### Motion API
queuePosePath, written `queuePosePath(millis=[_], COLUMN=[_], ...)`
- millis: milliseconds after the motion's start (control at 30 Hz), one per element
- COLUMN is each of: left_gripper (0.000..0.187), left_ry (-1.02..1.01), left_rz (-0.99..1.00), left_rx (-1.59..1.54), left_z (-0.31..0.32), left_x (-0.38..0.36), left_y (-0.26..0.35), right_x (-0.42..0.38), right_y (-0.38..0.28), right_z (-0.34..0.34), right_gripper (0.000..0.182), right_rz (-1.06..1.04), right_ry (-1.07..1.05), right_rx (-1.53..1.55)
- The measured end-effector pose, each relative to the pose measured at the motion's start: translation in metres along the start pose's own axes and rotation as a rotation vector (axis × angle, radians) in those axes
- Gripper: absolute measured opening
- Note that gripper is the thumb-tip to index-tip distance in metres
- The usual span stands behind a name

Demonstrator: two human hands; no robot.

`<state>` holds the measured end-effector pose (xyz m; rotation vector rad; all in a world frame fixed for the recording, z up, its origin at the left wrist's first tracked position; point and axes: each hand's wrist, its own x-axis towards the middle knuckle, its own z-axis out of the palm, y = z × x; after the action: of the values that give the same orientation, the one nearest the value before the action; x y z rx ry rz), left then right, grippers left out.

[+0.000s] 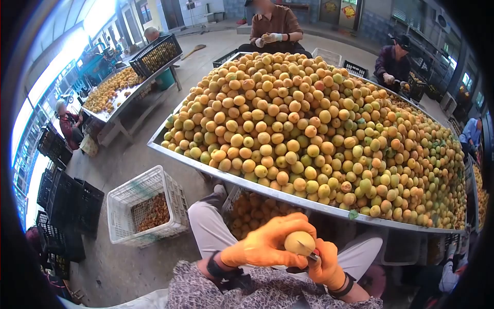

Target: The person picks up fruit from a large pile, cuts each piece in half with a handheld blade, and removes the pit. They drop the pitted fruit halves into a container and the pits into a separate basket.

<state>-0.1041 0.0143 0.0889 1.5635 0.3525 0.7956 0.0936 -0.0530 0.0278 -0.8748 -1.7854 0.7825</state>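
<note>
Above my lap, my left hand [265, 243], in an orange glove, is closed around a yellow apricot [298, 241]. A dark cut line shows on the fruit's side. My right hand [327, 264], gloved the same way, grips a small knife [313, 255]. Its blade lies against the apricot, and most of the handle is hidden in my fingers. Right in front of me is a large heap of apricots [288, 123] on a metal-edged table [247, 181]. Below the table edge, between my knees, stands a crate of apricots [260, 210], partly covered by my left hand.
A white plastic crate [177, 206] with small brown pieces stands on the floor to my left. Black crates [67, 195] are stacked farther left. Another sorting table [110, 114] holds fruit and a tilted black crate [156, 55]. Co-workers sit across the heap and to the right.
</note>
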Motion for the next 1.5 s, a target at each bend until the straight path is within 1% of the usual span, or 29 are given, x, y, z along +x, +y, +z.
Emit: queuePosePath(millis=[100, 167, 233, 300, 367, 433, 500, 533, 567, 633, 667, 700, 767, 800, 833, 900, 967, 1033, 1100, 1133, 1200, 1233, 1267, 1300, 1333, 1367, 1433, 1467, 1500], left_gripper=[0.053, 0.054, 0.060, 0.053, 0.049, 0.045, 0.041, 0.044, 0.044, 0.050, 0.060, 0.060, 0.062, 0.062, 0.056, 0.048, 0.042, 0.043, 0.046, 0.044, 0.036, 0.033, 0.030, 0.036, 0.047, 0.058, 0.069, 0.063, 0.059], left_ry=[-0.063, -0.087, -0.048, 0.074, 0.134, 0.158, 0.018, 0.043, 0.045, 0.041, 0.000, -0.007, -0.051, -0.002, 0.074, 0.135, 0.164, 0.122, 0.139, 0.127, 0.247, 0.337, 0.420, 0.431, 0.394, 0.354, 0.255, 0.203, 0.298], left_rz=[0.118, 0.091, -0.097, -0.069, -0.134, -0.122, -0.171, -0.067, -0.070, 0.114, 0.127, 0.130, 0.068, -0.102, -0.119, -0.153, 0.139, 0.099, 0.178, 0.129, -0.082, -0.206, -0.270, -0.251, -0.221, -0.195, -0.183, -0.129, -0.225], left_rx=[0.696, 0.796, 0.116, -0.325, -0.499, -0.487, -0.029, 0.195, 0.194, 0.788, 0.865, 0.865, 0.171, -0.329, -0.489, -0.274, 0.312, 0.398, 0.801, 0.838, 0.466, 0.235, -0.080, -0.126, -0.278, -0.433, -0.729, -0.900, -0.859], left_z=[-0.021, -0.022, -0.016, 0.007, 0.024, 0.021, 0.006, 0.004, 0.001, -0.006, -0.008, -0.007, 0.004, 0.019, 0.031, 0.029, 0.017, 0.006, -0.005, -0.012, -0.018, -0.021, -0.029, -0.036, -0.031, -0.021, 0.002, 0.009, 0.017], left_x=[0.004, 0.003, 0.001, -0.002, -0.010, -0.013, -0.011, -0.007, -0.006, -0.003, 0.000, 0.001, 0.000, -0.005, -0.007, -0.009, -0.003, -0.001, 0.002, 0.002, -0.002, -0.004, -0.007, -0.012, -0.013, -0.012, -0.010, -0.007, -0.009], left_y=[0.014, 0.014, -0.001, -0.013, -0.017, -0.013, 0.000, -0.001, 0.002, 0.007, 0.009, 0.006, -0.006, -0.010, -0.012, -0.010, -0.012, 0.002, 0.004, -0.001, -0.024, -0.036, -0.044, -0.051, -0.059, -0.063, -0.061, -0.068, -0.070], right_x=[0.005, 0.002, -0.005, -0.008, -0.002, -0.008, -0.001, 0.002, 0.003, 0.001, -0.002, -0.005, -0.011, -0.004, 0.003, 0.000, -0.006, -0.005, 0.000, 0.003, 0.002, -0.010, -0.010, -0.008, 0.000, 0.009, 0.024, 0.031, 0.039], right_y=[-0.009, -0.004, 0.009, 0.019, 0.012, 0.015, -0.003, -0.006, -0.008, -0.006, 0.002, 0.010, 0.017, 0.009, 0.002, 0.007, 0.008, -0.003, -0.009, -0.012, -0.015, -0.008, -0.007, -0.011, -0.021, -0.024, -0.009, -0.011, -0.013], right_z=[-0.005, -0.003, 0.009, 0.023, 0.023, 0.018, 0.005, 0.002, 0.000, 0.001, 0.005, 0.010, 0.018, 0.021, 0.024, 0.018, 0.009, -0.003, -0.004, -0.008, -0.014, -0.008, -0.013, -0.017, -0.018, -0.018, -0.018, -0.018, -0.016], right_gripper=[0.034, 0.035, 0.034, 0.032, 0.030, 0.031, 0.033, 0.035, 0.036, 0.037, 0.036, 0.035, 0.030, 0.031, 0.032, 0.033, 0.034, 0.036, 0.035, 0.033, 0.028, 0.025, 0.023, 0.023, 0.019, 0.025, 0.050, 0.050, 0.056], right_rz=[0.071, 0.192, 0.101, -0.028, 0.033, -0.063, 0.026, 0.040, 0.057, 0.119, 0.055, -0.013, -0.109, -0.077, -0.047, -0.040, -0.019, 0.093, 0.148, 0.258, 0.432, 0.420, 0.391, 0.367, 0.379, 0.535, 0.393, 0.396, 0.338], right_ry=[-0.075, -0.116, -0.064, 0.110, 0.103, 0.092, 0.014, -0.024, -0.058, -0.090, -0.050, -0.007, 0.056, 0.098, 0.139, 0.117, 0.091, -0.043, -0.012, -0.056, -0.076, 0.121, 0.192, 0.262, 0.336, 0.323, 0.141, 0.142, 0.075], right_rx=[-0.054, 0.015, 0.009, 0.003, 0.021, -0.019, 0.028, -0.025, -0.077, -0.051, -0.056, -0.065, -0.003, 0.040, 0.083, 0.060, 0.043, -0.079, -0.036, -0.006, 0.011, 0.087, 0.232, 0.376, 0.383, 0.380, 0.187, 0.182, 0.100])
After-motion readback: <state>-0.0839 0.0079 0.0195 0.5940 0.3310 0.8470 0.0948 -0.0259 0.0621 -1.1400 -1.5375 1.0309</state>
